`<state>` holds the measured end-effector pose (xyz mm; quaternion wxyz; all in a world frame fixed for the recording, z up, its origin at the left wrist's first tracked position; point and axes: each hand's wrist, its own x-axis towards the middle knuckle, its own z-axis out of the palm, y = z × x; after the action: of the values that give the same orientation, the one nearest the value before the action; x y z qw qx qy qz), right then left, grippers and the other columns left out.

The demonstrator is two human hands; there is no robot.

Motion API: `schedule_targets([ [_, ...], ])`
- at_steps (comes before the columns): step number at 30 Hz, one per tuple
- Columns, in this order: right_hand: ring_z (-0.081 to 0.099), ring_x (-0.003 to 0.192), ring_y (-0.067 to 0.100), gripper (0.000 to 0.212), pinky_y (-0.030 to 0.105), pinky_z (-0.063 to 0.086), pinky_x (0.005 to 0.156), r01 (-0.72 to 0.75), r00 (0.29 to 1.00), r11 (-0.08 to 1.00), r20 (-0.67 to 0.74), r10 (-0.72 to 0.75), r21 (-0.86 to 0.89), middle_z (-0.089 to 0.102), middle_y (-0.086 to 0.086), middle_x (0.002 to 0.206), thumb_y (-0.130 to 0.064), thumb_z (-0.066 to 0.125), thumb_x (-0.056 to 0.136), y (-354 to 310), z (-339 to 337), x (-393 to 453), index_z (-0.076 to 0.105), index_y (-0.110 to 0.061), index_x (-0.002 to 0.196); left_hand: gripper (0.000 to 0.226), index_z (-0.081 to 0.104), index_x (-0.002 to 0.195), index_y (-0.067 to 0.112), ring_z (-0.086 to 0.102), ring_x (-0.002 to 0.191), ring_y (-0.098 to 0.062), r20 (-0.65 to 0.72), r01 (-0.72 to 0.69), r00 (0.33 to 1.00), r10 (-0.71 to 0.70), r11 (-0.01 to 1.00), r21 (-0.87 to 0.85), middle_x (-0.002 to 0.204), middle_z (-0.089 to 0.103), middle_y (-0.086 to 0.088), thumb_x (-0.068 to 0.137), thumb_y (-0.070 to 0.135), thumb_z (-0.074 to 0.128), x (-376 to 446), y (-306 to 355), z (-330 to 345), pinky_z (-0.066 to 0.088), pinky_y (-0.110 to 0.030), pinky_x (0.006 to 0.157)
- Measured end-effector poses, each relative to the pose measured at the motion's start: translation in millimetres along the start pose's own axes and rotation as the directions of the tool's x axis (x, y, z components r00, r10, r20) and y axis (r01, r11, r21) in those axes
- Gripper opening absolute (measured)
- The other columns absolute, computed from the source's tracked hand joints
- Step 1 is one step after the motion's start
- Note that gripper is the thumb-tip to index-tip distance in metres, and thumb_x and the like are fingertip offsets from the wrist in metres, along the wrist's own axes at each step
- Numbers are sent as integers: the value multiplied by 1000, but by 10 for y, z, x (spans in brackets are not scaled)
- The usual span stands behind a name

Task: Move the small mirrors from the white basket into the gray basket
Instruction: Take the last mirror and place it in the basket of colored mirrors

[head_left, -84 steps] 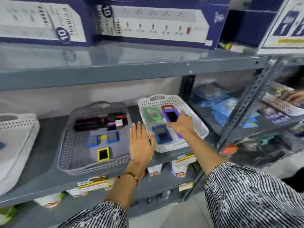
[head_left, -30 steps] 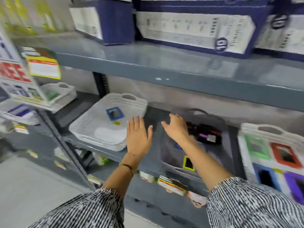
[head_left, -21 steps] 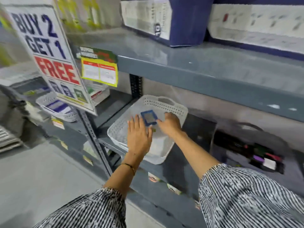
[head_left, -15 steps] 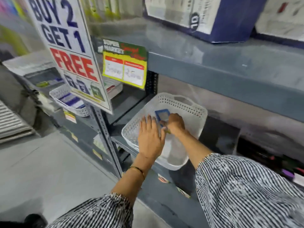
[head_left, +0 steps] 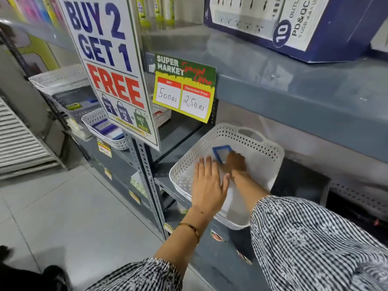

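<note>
A white perforated basket (head_left: 260, 148) sits on the grey shelf at centre. Inside it lies a small mirror with a blue frame (head_left: 220, 153). My right hand (head_left: 236, 162) reaches into the basket, its fingers closed on the mirror's lower right edge. My left hand (head_left: 207, 183) hovers flat with fingers spread over the basket's front left part and holds nothing. The grey basket (head_left: 357, 198) shows only as a dark perforated wall at the far right, partly behind my striped sleeve.
A "BUY 2 GET 1 FREE" sign (head_left: 109, 66) hangs on the shelf post to the left, with a price tag (head_left: 184, 89) on the upper shelf edge. More white baskets (head_left: 100, 122) sit on the left shelves. Blue boxes (head_left: 304, 24) stand above. Grey floor lies below left.
The view swung left from the grey basket and the other white basket to this one. My right hand travelled with it and closed on the blue-framed mirror. My left hand stayed flat and spread.
</note>
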<state>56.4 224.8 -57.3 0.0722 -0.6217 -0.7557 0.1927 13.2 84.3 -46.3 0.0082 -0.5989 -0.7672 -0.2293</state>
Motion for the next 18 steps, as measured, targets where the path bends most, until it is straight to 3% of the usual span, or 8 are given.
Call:
schedule_targets([
  [2,50,123,36,54,39,42,101,-14,1000,999,-23,15,32,52,23,133,-31,57,90,-11,-75,-13,44,2,132,60,22,140,0,11,142,-36,-14,-3,1000,3,1000,-5,152,21,-23,97,42,25,15,-12,-32,-5,-42,116],
  [5,49,122,35,71,39,45,98,8,998,997,-70,-3,76,52,22,133,-40,67,81,72,-222,-201,40,-1,135,60,21,141,1,12,142,-35,-40,11,999,-11,1000,-1,152,22,-22,97,42,27,-29,6,-71,-6,-38,114],
  [8,53,117,37,67,38,49,92,95,981,985,-182,-68,144,57,22,127,-37,70,78,280,-464,-449,45,-1,128,59,26,139,-1,16,141,-36,-81,-4,997,0,999,-43,150,27,-23,97,39,33,-77,177,-93,2,-41,116],
  [11,55,111,36,64,36,50,83,82,955,981,-295,-26,178,59,21,122,-39,71,76,732,-835,-818,47,-3,123,60,33,135,-4,24,138,-40,-99,-102,991,91,988,-114,144,35,-26,95,41,32,-218,678,-47,14,-47,116],
  [15,58,104,36,66,34,49,72,21,901,978,-427,71,207,62,20,115,-44,74,73,1491,-1275,-1423,48,-3,118,59,35,134,-3,27,137,-40,-97,-232,972,214,945,-230,143,38,-26,93,39,31,-523,1475,69,19,-48,115],
  [18,59,106,34,65,34,50,78,-100,854,964,-477,210,245,63,16,116,-47,72,72,2217,-1595,-1958,49,-7,118,61,34,135,-2,22,140,-37,-51,-340,939,341,892,-298,146,35,-23,92,40,29,-911,2187,188,15,-46,116],
])
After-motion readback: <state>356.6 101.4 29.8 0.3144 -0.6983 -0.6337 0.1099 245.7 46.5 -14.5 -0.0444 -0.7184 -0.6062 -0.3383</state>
